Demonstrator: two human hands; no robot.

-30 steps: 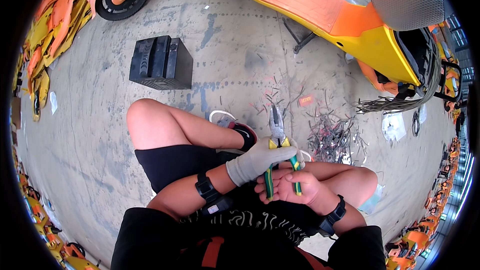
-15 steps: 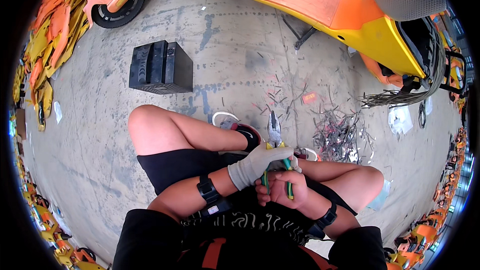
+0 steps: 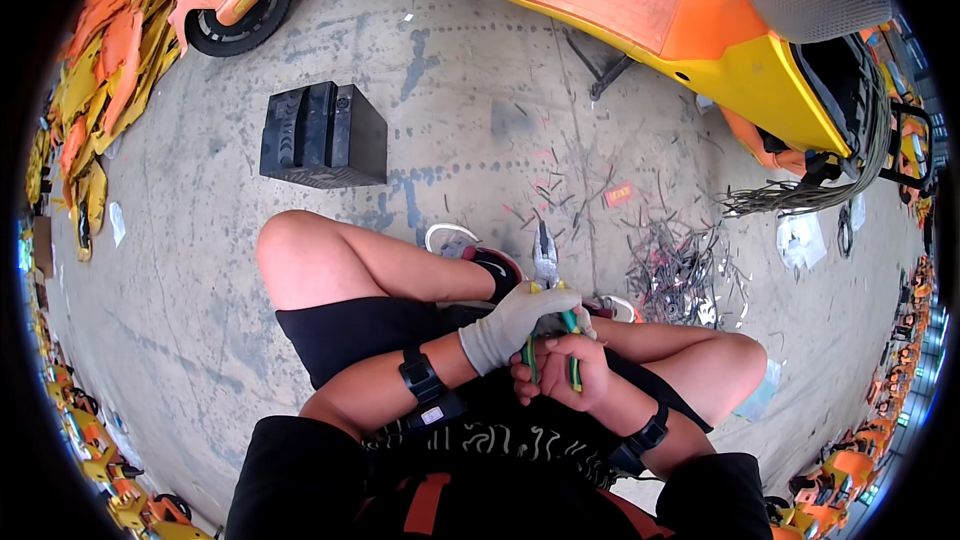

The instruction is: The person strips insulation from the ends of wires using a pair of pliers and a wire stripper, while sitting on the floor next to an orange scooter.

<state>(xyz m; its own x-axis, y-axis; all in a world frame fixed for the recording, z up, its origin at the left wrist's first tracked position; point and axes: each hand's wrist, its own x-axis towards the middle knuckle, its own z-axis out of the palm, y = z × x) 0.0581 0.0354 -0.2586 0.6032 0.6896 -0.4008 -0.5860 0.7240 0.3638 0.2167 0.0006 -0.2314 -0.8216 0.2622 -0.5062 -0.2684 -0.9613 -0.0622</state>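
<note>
Combination pliers (image 3: 545,258) with green and yellow handles point away from me, between my crossed legs. My left hand (image 3: 522,322), in a pale grey glove, is closed round them near the pivot. Below it, my bare right hand (image 3: 572,368) is wrapped about the handle ends, with some fingers between the two grips. The jaws stand above the floor. Whether anything thin sits between them is too small to tell. Part of the handles is hidden by the glove and fingers.
A black box-shaped battery (image 3: 325,135) stands on the floor ahead left. Cut wire scraps (image 3: 685,270) lie heaped ahead right. An orange and yellow scooter (image 3: 650,10) stretches across the far right, a bundle of grey cables (image 3: 800,198) hanging off it. Yellow-orange panels (image 3: 95,90) are piled far left.
The pliers have shifted slightly with both hands, and their handles look a little closer together. Nothing else has visibly moved.
</note>
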